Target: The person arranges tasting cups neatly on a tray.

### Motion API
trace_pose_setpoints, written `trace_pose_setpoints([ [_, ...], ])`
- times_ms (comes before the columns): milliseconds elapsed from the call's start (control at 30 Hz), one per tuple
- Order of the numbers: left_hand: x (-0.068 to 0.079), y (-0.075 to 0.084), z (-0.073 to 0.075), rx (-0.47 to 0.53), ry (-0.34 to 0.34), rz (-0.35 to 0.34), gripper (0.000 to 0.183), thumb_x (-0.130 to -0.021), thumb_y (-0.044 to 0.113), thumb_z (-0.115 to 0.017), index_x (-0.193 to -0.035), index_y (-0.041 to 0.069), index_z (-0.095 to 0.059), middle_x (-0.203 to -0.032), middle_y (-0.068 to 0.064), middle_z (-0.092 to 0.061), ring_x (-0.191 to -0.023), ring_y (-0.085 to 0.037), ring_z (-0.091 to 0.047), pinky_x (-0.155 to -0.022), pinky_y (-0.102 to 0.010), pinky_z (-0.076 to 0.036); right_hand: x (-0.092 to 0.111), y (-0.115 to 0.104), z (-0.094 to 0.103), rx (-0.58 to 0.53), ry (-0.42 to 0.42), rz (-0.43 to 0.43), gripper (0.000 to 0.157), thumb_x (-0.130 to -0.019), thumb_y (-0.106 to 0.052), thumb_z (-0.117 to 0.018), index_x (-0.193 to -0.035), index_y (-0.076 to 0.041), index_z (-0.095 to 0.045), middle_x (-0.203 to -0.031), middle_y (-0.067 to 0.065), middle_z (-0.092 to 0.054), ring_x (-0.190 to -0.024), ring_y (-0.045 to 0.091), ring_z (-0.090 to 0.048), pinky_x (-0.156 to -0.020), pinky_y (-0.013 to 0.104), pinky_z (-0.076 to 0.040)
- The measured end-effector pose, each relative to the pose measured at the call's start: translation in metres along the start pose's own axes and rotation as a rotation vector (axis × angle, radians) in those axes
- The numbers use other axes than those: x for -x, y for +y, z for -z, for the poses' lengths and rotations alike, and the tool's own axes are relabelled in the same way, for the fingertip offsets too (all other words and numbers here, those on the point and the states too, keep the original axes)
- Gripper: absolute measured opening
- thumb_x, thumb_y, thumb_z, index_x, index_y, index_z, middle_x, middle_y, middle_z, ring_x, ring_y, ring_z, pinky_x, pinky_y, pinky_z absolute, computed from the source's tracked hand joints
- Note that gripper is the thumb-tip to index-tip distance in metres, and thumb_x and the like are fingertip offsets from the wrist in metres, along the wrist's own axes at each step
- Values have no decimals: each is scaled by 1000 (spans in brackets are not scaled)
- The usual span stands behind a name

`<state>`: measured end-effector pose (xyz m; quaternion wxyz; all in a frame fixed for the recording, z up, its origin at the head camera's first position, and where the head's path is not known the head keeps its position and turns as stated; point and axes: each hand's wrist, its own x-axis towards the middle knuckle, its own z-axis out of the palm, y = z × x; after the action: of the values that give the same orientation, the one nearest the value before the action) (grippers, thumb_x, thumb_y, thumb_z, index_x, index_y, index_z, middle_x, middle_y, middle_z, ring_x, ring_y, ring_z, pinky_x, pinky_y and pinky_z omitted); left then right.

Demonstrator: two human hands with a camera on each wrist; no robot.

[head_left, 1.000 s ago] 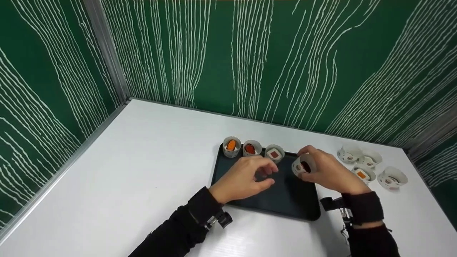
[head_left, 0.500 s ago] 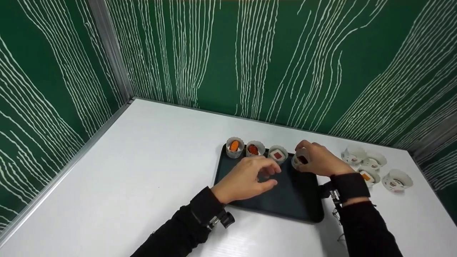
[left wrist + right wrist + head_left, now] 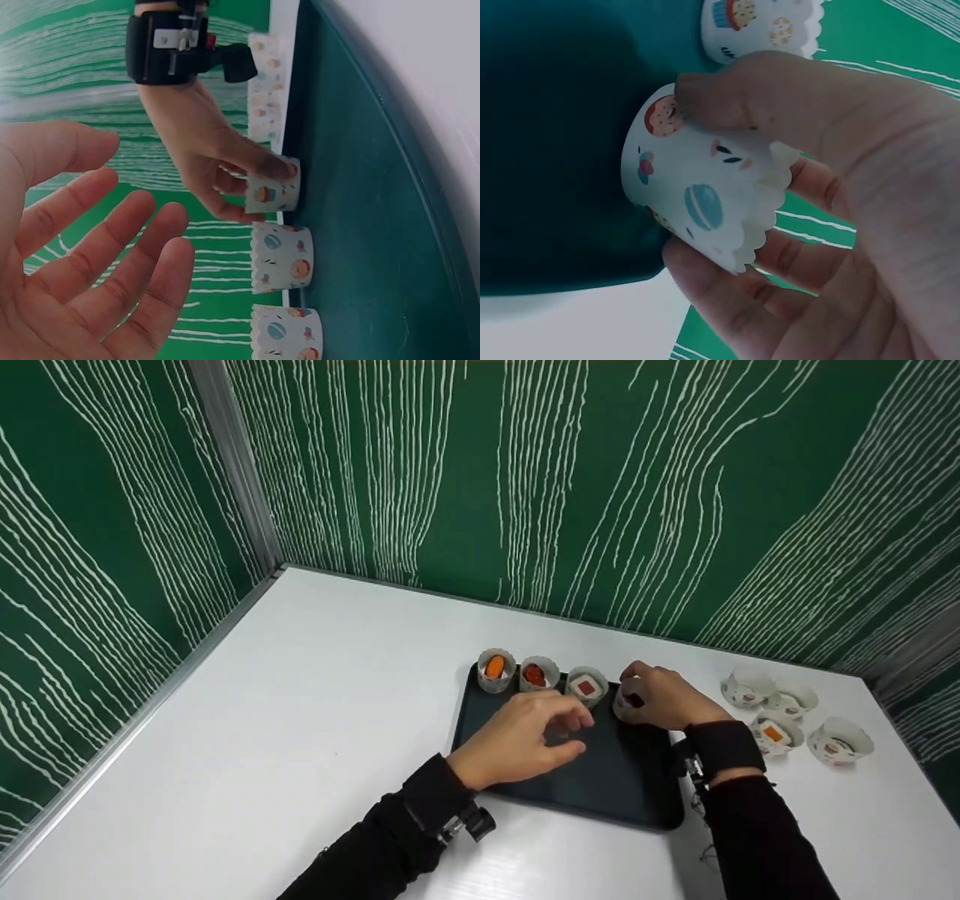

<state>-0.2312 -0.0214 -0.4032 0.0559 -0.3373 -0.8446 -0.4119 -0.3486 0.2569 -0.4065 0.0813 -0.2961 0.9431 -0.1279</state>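
Observation:
My right hand (image 3: 667, 697) grips a paper baking cup (image 3: 705, 180) printed with sweets, thumb on one side and fingers on the other. It sits at the far right corner of the dark tray (image 3: 600, 787); something dark red shows inside. To its left along the tray's far edge stand 3 similar cups: one (image 3: 491, 687) with an orange oval piece, one (image 3: 553, 668) with a red piece, one (image 3: 577, 694) with a white piece bearing a red square. My left hand (image 3: 521, 739) hovers over the tray's left part, fingers loosely bent, holding nothing.
Right of the tray, several more paper cups stand grouped on the white table (image 3: 337, 697); the front one (image 3: 784, 748) holds a white piece with an orange square, and another cup (image 3: 840, 739) sits apart. Green walls (image 3: 465, 510) with white lines rise behind and at the sides.
My right hand has moved the cup a little back and down onto the tray's far edge, in line with the other cups. The left hand has stayed almost still.

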Motion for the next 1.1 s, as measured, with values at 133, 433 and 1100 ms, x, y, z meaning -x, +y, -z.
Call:
trace_pose_setpoints([
  [133,0,0,0,1,-2,5,21,-99,18,-77,-120,13,-75,-109,-3,-74,-103,-13,-69,-91,-16,-51,-1,1,0,-49,7,-70,61,-94,-25,-79,-141,8,-57,-127,32,-68,-114,51,-67,-96,62,-53],
  [433,0,0,0,2,-5,2,22,-98,17,-78,-120,12,-75,-108,-2,-75,-100,-13,-70,-91,-19,-54,2,0,-1,-54,39,-101,70,-91,-24,-82,-146,6,-52,-121,36,-64,-113,52,-63,-93,62,-52],
  [1100,1,3,0,-38,-27,24,23,-100,19,-77,-123,15,-74,-113,-1,-75,-106,-13,-70,-94,-21,-54,47,-15,21,-114,132,-130,88,-95,-35,-83,-161,0,-38,-144,41,-51,-135,57,-51,-100,68,-50],
])
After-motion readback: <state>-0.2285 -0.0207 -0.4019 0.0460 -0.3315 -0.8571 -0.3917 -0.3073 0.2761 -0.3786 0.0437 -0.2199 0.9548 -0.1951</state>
